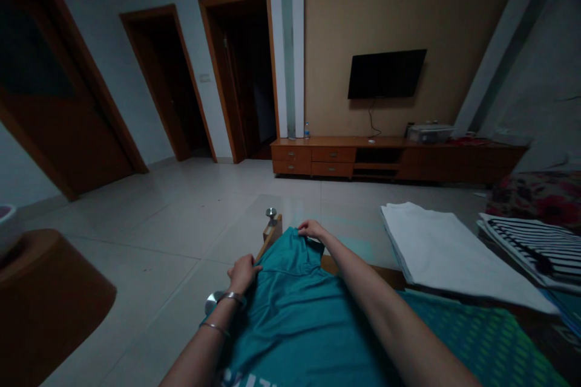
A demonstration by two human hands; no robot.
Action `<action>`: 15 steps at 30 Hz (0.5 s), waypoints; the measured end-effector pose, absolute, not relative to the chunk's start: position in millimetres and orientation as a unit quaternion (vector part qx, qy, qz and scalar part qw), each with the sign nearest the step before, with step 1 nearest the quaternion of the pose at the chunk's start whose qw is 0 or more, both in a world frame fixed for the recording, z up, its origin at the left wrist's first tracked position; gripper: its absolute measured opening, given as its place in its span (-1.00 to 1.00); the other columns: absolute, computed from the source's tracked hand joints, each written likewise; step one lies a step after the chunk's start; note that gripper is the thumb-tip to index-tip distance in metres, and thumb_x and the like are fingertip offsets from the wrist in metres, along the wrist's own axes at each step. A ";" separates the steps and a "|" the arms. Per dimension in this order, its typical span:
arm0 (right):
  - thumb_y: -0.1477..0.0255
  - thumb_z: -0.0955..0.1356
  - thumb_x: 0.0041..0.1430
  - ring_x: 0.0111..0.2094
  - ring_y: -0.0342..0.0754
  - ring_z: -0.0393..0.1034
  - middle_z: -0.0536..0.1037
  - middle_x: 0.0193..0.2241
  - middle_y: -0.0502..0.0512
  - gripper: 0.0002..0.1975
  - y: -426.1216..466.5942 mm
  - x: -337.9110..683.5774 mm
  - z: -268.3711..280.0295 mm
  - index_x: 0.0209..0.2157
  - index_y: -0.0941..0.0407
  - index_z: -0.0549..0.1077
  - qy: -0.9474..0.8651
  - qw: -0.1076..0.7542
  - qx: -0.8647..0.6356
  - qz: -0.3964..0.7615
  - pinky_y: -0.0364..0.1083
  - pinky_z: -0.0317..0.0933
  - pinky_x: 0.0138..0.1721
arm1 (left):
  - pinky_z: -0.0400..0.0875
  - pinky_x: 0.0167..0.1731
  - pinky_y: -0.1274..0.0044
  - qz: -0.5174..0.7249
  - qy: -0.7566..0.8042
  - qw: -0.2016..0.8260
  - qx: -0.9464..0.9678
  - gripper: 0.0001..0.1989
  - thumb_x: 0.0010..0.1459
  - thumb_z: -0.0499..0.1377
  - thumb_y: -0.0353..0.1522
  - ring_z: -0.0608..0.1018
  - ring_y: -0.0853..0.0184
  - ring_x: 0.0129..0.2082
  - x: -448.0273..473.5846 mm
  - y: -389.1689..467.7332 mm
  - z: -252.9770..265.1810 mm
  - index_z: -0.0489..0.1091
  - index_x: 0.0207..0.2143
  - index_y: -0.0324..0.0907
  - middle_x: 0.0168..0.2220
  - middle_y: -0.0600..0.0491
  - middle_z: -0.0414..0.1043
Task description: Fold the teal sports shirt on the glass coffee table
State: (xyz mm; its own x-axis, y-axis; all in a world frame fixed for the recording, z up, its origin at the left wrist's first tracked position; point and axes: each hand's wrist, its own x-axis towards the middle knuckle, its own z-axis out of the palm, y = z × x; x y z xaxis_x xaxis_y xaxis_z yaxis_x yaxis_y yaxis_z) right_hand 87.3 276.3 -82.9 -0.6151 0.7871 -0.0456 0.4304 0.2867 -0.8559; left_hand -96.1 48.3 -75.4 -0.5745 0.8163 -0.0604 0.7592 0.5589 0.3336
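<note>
A teal T-shirt (pixel 290 308) lies spread before me, creased, with part of some white lettering at the bottom of the view. My left hand (pixel 244 272) has its fingers closed on the shirt's left edge; two silver bangles circle that wrist. Farther away, my right hand (pixel 312 229) pinches the cloth at the shirt's far end, its forearm crossing over the fabric. Beneath the shirt is a low table with a glass top and a wooden frame (pixel 272 236). To the right of my right forearm lies a green patterned cloth (pixel 481 332).
White folded cloth (pixel 454 248) and a black-and-white striped garment (pixel 535 242) lie on the right. A round metal knob (pixel 271 213) tops the table's far corner. At left stands a brown stool-like piece (pixel 54 302). Across the tiled floor is a TV cabinet (pixel 333 157).
</note>
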 end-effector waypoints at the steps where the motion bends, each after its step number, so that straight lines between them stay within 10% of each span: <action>1: 0.25 0.31 0.22 -0.28 -0.08 0.41 0.48 -0.25 0.06 -0.70 276.4 82.4 -83.0 -0.20 0.22 0.43 -0.777 0.202 -0.393 0.448 -0.05 0.34 -0.25 | 0.18 -0.32 0.49 0.132 0.879 0.112 0.445 -0.85 0.02 0.21 -0.31 0.47 0.17 -0.17 -98.8 50.0 -75.7 0.38 -0.37 -0.21 -0.20 -0.08 0.49; 9: 0.63 0.36 0.05 -0.20 -0.12 0.44 0.57 -0.25 0.04 -0.72 274.4 42.5 -89.4 -0.17 0.15 0.51 -0.768 0.239 -0.421 0.419 -0.17 0.28 -0.13 | 0.20 -0.35 0.56 0.175 0.856 0.101 0.475 -0.94 0.11 0.06 -0.37 0.46 0.30 -0.30 -116.8 41.0 -80.8 0.26 -0.35 -0.19 -0.31 -0.02 0.46; 15: 0.51 0.30 0.15 -0.24 -0.15 0.45 0.57 -0.19 0.11 -0.74 280.0 61.2 -76.5 -0.12 0.16 0.51 -0.761 0.225 -0.460 0.398 -0.26 0.26 -0.28 | 0.27 -0.26 0.58 0.247 0.806 0.130 0.521 -0.82 0.04 0.03 -0.35 0.46 0.33 -0.27 -124.0 30.2 -86.5 0.26 -0.26 -0.17 -0.27 0.03 0.44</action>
